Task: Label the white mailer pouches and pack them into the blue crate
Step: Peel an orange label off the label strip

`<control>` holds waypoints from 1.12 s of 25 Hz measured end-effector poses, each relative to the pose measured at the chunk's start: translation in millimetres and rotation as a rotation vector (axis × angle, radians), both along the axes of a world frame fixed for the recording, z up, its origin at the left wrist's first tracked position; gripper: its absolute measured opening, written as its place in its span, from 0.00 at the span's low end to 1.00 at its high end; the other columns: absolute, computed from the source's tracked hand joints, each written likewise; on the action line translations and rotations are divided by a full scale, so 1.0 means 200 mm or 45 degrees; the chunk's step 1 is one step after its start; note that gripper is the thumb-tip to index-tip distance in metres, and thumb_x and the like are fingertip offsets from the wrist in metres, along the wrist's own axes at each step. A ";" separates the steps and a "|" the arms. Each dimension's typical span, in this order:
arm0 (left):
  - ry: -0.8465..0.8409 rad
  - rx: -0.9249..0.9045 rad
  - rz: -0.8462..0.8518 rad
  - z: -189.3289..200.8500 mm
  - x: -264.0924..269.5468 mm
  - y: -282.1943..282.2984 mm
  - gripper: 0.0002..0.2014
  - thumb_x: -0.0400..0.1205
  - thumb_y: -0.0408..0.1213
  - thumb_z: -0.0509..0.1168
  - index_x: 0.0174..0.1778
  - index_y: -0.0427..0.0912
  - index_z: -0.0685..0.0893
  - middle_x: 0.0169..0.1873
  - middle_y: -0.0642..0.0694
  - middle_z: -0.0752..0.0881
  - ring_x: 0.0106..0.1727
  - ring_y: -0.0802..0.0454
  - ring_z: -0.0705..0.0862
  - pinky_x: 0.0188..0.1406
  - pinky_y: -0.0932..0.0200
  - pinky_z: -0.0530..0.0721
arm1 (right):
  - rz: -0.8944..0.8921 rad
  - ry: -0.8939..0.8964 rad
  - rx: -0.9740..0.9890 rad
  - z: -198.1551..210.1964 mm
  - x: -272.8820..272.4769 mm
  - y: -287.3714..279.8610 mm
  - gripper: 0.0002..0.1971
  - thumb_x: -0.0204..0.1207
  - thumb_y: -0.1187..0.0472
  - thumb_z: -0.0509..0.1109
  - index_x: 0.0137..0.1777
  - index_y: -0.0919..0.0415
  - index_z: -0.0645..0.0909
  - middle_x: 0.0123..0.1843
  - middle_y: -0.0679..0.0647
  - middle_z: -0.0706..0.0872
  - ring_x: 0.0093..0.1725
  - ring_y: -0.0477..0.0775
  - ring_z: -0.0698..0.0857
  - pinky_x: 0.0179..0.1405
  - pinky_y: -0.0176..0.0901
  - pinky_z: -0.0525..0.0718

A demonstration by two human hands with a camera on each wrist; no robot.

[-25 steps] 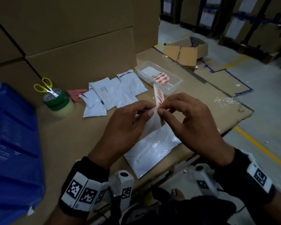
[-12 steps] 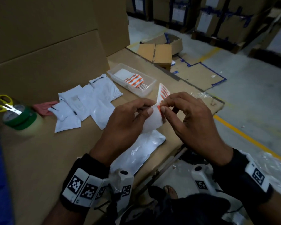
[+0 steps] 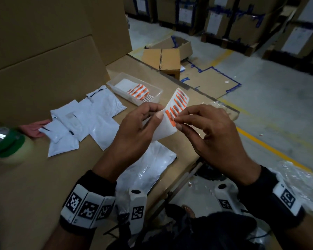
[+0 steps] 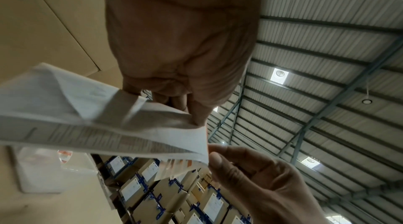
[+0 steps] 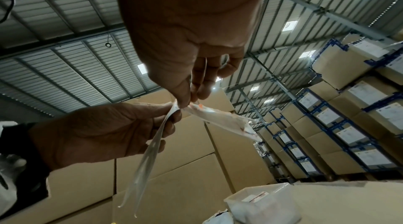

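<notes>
My left hand point(image 3: 145, 121) holds a bent white sheet of orange barcode labels point(image 3: 177, 105) above the cardboard-topped table. My right hand point(image 3: 177, 121) pinches the edge of one orange label point(image 3: 171, 117) on that sheet with thumb and forefinger. The left wrist view shows the sheet point(image 4: 98, 124) from below, folded over the left hand's fingers point(image 4: 191, 112). In the right wrist view the right hand's fingertips point(image 5: 187, 100) meet at the sheet's edge point(image 5: 218, 119). One white mailer pouch point(image 3: 146, 168) lies flat under my hands. Several more pouches point(image 3: 83, 123) lie spread at the back left. The blue crate is out of view.
A clear plastic tray point(image 3: 134, 87) with more label sheets stands behind my hands. A green tape roll point(image 3: 7, 143) with scissors on it sits at far left beside a pink item point(image 3: 33, 127). Large cardboard boxes point(image 3: 43, 60) wall the table's back; its right edge point(image 3: 188, 170) drops to the floor.
The head view has swung right, so the blue crate has left the frame. My hands have stayed together on the label sheet, and the right hand's fingers now pick at an orange label's edge.
</notes>
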State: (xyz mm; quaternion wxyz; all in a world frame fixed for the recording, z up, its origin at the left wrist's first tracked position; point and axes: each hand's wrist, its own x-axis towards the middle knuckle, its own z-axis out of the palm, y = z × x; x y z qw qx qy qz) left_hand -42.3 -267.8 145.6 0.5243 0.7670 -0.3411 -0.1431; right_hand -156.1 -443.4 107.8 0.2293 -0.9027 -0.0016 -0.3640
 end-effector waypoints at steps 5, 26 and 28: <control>0.076 -0.080 0.043 0.01 0.00 0.02 0.09 0.85 0.41 0.70 0.58 0.43 0.86 0.51 0.53 0.92 0.53 0.59 0.90 0.42 0.68 0.86 | 0.046 0.037 -0.056 0.00 0.02 0.01 0.10 0.84 0.52 0.75 0.58 0.56 0.91 0.58 0.50 0.90 0.57 0.54 0.87 0.50 0.60 0.81; -1.453 0.497 0.023 0.07 -0.01 0.26 0.22 0.84 0.52 0.71 0.71 0.46 0.84 0.67 0.46 0.86 0.71 0.42 0.81 0.73 0.39 0.70 | 0.184 0.199 -0.005 0.15 0.10 0.04 0.06 0.86 0.53 0.70 0.57 0.49 0.87 0.47 0.40 0.89 0.47 0.45 0.86 0.52 0.55 0.81; -1.616 0.498 0.031 0.01 -0.01 0.32 0.23 0.86 0.47 0.71 0.75 0.41 0.83 0.73 0.41 0.83 0.75 0.41 0.80 0.77 0.39 0.70 | 0.253 0.253 0.224 0.14 0.09 0.06 0.07 0.86 0.53 0.69 0.58 0.48 0.88 0.49 0.39 0.91 0.47 0.41 0.89 0.47 0.53 0.87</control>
